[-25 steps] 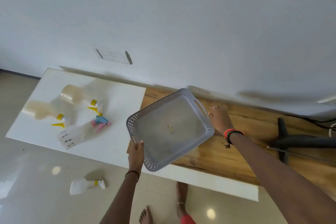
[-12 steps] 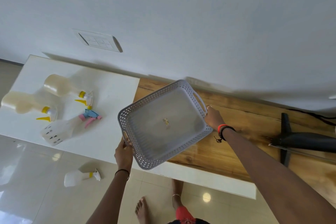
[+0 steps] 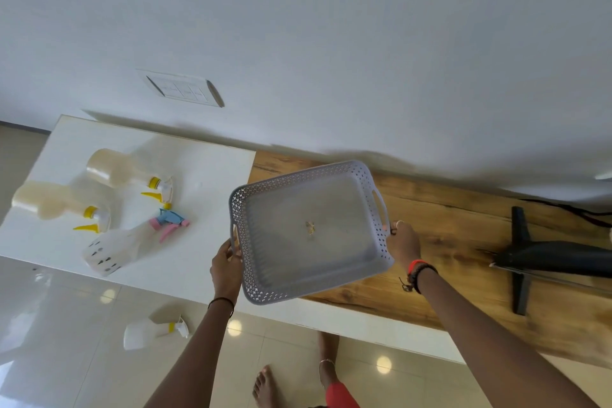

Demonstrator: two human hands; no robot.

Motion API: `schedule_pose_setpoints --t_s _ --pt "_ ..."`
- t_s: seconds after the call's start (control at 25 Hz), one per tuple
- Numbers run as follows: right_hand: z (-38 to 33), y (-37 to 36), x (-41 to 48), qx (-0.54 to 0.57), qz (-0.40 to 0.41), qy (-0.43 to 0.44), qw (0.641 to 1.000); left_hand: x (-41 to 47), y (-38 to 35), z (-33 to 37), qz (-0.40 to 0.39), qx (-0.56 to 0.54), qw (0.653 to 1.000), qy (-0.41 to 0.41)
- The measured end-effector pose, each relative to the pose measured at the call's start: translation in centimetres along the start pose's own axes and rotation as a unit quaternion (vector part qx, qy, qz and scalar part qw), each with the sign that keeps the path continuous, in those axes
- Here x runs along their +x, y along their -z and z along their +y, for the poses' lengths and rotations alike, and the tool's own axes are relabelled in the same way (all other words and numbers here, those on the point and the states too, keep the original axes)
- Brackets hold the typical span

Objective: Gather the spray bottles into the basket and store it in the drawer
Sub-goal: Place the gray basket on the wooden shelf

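I hold a grey perforated basket (image 3: 308, 232) by both handles above the counter; it holds no bottles, only a small scrap on its floor. My left hand (image 3: 227, 267) grips the left handle and my right hand (image 3: 402, 243) grips the right one. Three spray bottles lie on the white counter section to the left: two cream ones with yellow triggers (image 3: 122, 169) (image 3: 49, 202) and a clear one with a pink and blue trigger (image 3: 129, 243). Another white spray bottle (image 3: 149, 334) lies on the floor below the counter edge.
The counter has a white part (image 3: 212, 175) and a wooden part (image 3: 463, 242) against a white wall. A black stand (image 3: 530, 255) lies on the wood at the right. A switch plate (image 3: 185, 89) is on the wall. My bare feet are on the tiled floor.
The basket has moved slightly left and my right hand has closed onto its right handle. The view has shifted, so the bottles appear further right.
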State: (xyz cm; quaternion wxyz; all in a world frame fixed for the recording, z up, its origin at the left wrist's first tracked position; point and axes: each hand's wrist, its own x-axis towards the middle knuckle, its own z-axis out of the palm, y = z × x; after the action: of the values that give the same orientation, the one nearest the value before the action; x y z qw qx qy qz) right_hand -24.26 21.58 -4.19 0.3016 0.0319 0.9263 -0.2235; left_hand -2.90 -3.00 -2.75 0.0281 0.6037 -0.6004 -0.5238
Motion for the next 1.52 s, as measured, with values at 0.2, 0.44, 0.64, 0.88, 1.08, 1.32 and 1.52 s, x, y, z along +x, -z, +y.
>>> schedule_pose_setpoints --t_s 0.2,0.44,0.64,0.88,1.08,1.32,1.52 --pt "2.8 -0.4 -1.8 0.089 0.037 -0.073 0.993 1.4 -1.0 2.1 -0.063 0.043 0.996 -0.043" --pt "5.1 0.1 -2.2 0.126 0.080 -0.125 0.981 2.3 -3.5 4.1 -0.130 0.044 0.987 -0.084" --pt "6.3 0.8 -1.9 0.133 0.084 -0.141 0.977 2.9 -5.6 4.6 -0.160 0.055 0.980 -0.105" --pt "6.4 0.8 -1.9 0.144 0.070 -0.145 0.976 3.0 -6.0 4.7 -0.156 0.066 0.981 -0.099" --pt "5.2 1.4 -2.5 0.156 0.055 -0.156 0.974 2.2 -5.9 5.1 -0.132 0.080 0.984 -0.091" --pt "1.9 1.9 -3.9 0.149 0.119 -0.099 0.977 0.6 -3.1 5.1 -0.048 0.090 0.986 -0.135" --pt "-2.7 0.8 -6.0 0.144 0.157 0.014 0.977 -0.3 1.1 3.9 0.015 0.058 0.985 -0.160"
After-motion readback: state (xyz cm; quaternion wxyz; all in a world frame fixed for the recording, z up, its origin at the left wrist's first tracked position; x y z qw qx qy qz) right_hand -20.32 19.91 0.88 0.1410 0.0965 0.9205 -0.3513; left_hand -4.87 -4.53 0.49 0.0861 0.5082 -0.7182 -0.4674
